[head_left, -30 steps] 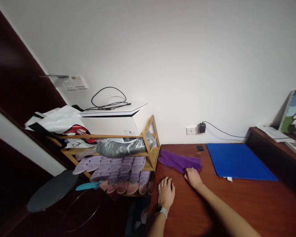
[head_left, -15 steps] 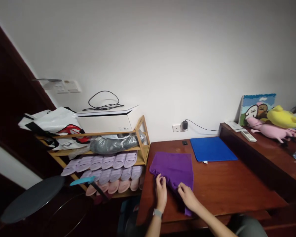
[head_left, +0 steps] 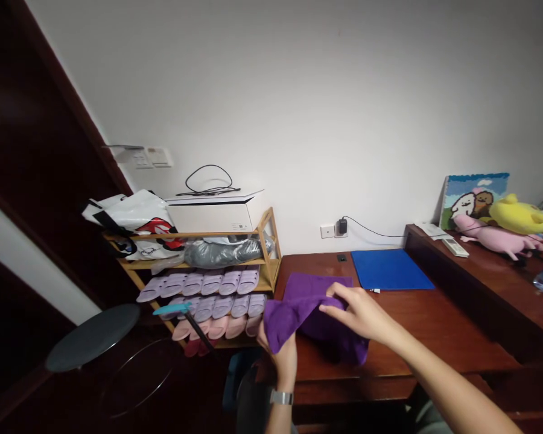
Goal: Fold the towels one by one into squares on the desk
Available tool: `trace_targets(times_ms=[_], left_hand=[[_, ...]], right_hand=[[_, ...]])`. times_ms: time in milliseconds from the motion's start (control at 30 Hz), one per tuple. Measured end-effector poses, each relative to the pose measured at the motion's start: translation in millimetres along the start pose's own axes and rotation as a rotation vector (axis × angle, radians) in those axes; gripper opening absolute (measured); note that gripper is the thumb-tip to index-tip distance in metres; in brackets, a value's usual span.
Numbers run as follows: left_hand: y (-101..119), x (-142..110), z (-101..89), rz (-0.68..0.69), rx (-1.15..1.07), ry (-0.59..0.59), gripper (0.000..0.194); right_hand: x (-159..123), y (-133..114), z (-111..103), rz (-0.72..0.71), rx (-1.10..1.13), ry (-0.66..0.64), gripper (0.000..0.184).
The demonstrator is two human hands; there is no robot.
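Note:
A purple cloth (head_left: 314,306) lies bunched on the brown wooden desk (head_left: 416,337), its near part lifted and folded. My left hand (head_left: 286,360) is at the cloth's left corner, gripping it, with a flap draped over most of the fingers. With thumb and fingertips my right hand (head_left: 355,310) pinches the raised edge in the middle. Behind the cloth, to its right, a flat blue cloth square (head_left: 391,270) with a small white tag rests on the desk.
Left of the desk stands a wooden rack (head_left: 271,265) with several slippers (head_left: 212,280), a white box (head_left: 212,216) and a bag (head_left: 149,220). A dark round stool (head_left: 95,334) is at lower left. Plush toys (head_left: 493,235) and a remote (head_left: 455,248) lie on the raised right ledge.
The purple cloth's near edge has been lifted and folded up. My left hand has gone partly under a flap, and my right hand has moved up and slightly right with the edge.

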State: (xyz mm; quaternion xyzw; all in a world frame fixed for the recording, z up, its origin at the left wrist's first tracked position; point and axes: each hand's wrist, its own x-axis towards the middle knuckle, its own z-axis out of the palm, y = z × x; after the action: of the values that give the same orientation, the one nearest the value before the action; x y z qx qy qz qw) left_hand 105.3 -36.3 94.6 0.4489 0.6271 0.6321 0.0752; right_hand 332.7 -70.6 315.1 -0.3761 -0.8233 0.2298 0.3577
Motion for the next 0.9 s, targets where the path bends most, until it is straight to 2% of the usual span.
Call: trace_targets(times_ms=[33,67,100,167,233,267,333,433,467,533,600,667,767,900], left_hand=[[6.4,18.1,-7.5,0.060,-0.004,0.047,0.063],[12.2,33.9,-13.5,0.103,-0.036,0.037,0.067],[17.7,46.7,-17.7,0.137,-0.084,-0.038,0.066],[29.1,61.7,-19.6,0.159,-0.186,-0.299,0.051],[42.9,62.7,-14.1,0.129,-0.251,-0.501,0.035],[50.9,58.7,-9.5,0.109,-0.268,-0.552,0.031],[68.9,44.4,1.2,0.069,-0.296,-0.593,0.027],[96.7,16.4,14.3,0.091,-0.280,-0.619,0.027],[104.9,7.8,16.5,0.114,-0.256,-0.640,0.027],[117.4,-5.5,16.3,0.162,-0.185,-0.682,0.029],[123.3,-12.1,10.6,0.193,-0.122,-0.712,0.030],[122.1,-12.9,1.7,0.210,-0.098,-0.733,0.029],[108.9,-10.3,-10.4,0.199,-0.057,-0.738,0.026],[77.8,-15.1,-17.3,0.150,0.044,-0.832,0.023]], right_hand=[[0.6,-4.5,-13.5,-0.028,-0.024,0.009,0.034],[1.6,-5.1,-26.0,-0.041,-0.045,0.019,0.036],[2.8,-1.9,-37.1,-0.040,-0.065,0.031,0.037],[5.4,13.1,-53.8,0.016,-0.131,0.065,0.038],[4.9,33.5,-58.7,0.121,-0.274,0.133,0.035],[2.1,43.2,-54.9,0.166,-0.363,0.165,0.032],[-10.4,57.7,-33.0,0.174,-0.495,0.162,0.028],[-41.0,66.9,27.5,0.043,-0.469,0.050,0.048],[-51.6,68.3,49.0,0.037,-0.431,0.058,0.050],[-69.2,71.3,83.1,0.088,-0.334,0.149,0.035],[-80.0,75.2,97.4,0.132,-0.211,0.220,0.023],[-85.0,79.0,92.1,0.136,-0.089,0.211,0.024],[-88.1,82.4,63.8,0.141,0.013,0.184,0.026],[-92.0,83.0,19.9,0.118,-0.039,0.351,0.031]])
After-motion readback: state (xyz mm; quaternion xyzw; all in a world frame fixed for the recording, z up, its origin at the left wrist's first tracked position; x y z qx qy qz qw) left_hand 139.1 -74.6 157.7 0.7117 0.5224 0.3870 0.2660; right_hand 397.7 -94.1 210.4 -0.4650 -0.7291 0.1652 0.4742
